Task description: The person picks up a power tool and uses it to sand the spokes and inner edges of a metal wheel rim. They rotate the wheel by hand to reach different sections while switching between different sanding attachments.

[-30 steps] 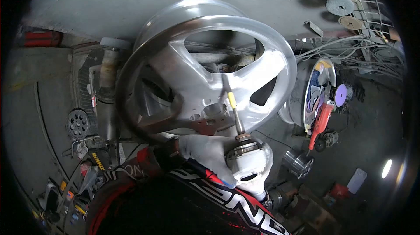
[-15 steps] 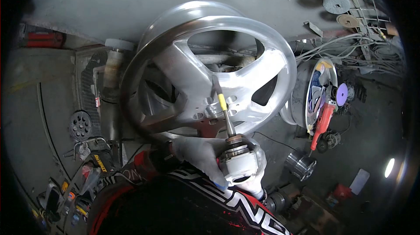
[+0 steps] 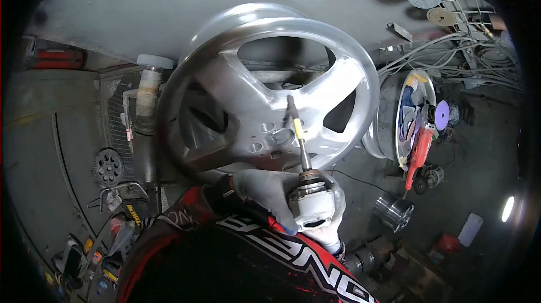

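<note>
A silver alloy wheel (image 3: 313,100) with broad spokes faces me, tilted, in the middle of the view. Both my gloved hands are wrapped round a white straight grinder (image 3: 313,208). My left hand (image 3: 264,191) grips its left side, and my right hand (image 3: 337,206) closes on the right side and from below, with most of its fingers hidden. From the grinder's collet a long shaft with a yellow band (image 3: 298,128) points up and away. Its dark tip (image 3: 291,104) lies at the inner edge of the upper opening, above the wheel's centre bore.
On the right, another rim (image 3: 383,117) holds cloths and discs, and a red angle grinder (image 3: 418,155) with a purple disc rests against it. Cables (image 3: 422,55) run along the wall. A metal cylinder (image 3: 147,94) stands left of the wheel, with tools (image 3: 132,213) lower left.
The grinder and both hands have shifted slightly right. Its tip has slid right along the opening's inner edge. The surroundings have shifted slightly in view.
</note>
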The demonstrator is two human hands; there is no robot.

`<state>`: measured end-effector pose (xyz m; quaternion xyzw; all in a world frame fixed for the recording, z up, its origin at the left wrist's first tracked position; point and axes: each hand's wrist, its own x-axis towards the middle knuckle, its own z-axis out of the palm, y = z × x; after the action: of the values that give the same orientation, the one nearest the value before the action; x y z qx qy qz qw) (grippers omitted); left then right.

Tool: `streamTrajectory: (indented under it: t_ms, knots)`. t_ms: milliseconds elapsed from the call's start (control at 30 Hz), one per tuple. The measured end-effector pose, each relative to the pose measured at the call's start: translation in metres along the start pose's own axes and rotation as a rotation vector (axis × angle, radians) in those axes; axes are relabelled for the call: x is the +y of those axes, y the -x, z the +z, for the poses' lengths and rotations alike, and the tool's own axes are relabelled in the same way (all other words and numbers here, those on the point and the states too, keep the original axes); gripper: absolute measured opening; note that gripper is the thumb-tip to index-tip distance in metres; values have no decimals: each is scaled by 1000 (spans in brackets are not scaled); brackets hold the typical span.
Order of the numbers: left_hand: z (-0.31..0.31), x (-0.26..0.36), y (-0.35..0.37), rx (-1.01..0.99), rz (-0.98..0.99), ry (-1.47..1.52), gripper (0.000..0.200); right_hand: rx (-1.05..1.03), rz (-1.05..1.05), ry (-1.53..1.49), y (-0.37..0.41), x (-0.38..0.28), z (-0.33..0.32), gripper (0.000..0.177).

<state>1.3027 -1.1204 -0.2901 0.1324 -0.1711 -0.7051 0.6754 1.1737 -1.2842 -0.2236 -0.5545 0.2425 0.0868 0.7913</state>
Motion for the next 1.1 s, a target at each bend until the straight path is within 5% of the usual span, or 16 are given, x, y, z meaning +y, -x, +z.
streamTrajectory:
  t_ms: [67, 100, 167, 333, 400, 500, 700, 767, 833, 867, 933, 1000, 1033, 1100]
  knots:
    - [5, 10, 12, 15, -74, 11, 90, -46, 305, -701, -6, -1, 2, 50]
    - [7, 13, 16, 22, -147, 26, 92, -48, 305, -706, -5, 1, 4, 50]
    - [10, 8, 20, 58, -55, -35, 92, -100, -89, 553, -3, 6, 6, 58]
    - [3, 3, 6, 67, -12, -84, 88, -2, -57, 217, 3, 17, -5, 63]
    - [2, 3, -7, -58, -7, 108, 84, 21, -112, 283, 4, 16, -7, 67]
    - [-2, 10, -7, -78, -87, 11, 83, 62, -222, 409, 4, 21, -12, 75]
    - [10, 29, 30, -35, -96, -88, 84, -28, 103, 421, -1, 81, -58, 62]
    - [14, 22, 28, -7, -65, -47, 84, -21, 6, 517, -2, 47, -28, 64]
    - [14, 18, 21, 14, -31, -8, 84, -37, 248, -338, -6, 21, -5, 65]
    - [13, 16, 13, 11, -2, -65, 83, -33, 245, -335, -3, 21, -7, 65]
    - [5, 10, -1, 8, 30, -119, 83, -5, -45, 184, 4, 24, -11, 64]
    - [-11, 1, -12, -99, -135, -48, 88, -29, 18, -22, 2, 17, -11, 62]
    - [-13, -4, -12, -99, -134, -48, 88, -54, 80, -231, 1, 15, -10, 61]
    - [-11, -13, -11, -91, 32, 54, 92, -93, 8, -162, 0, 17, -6, 61]
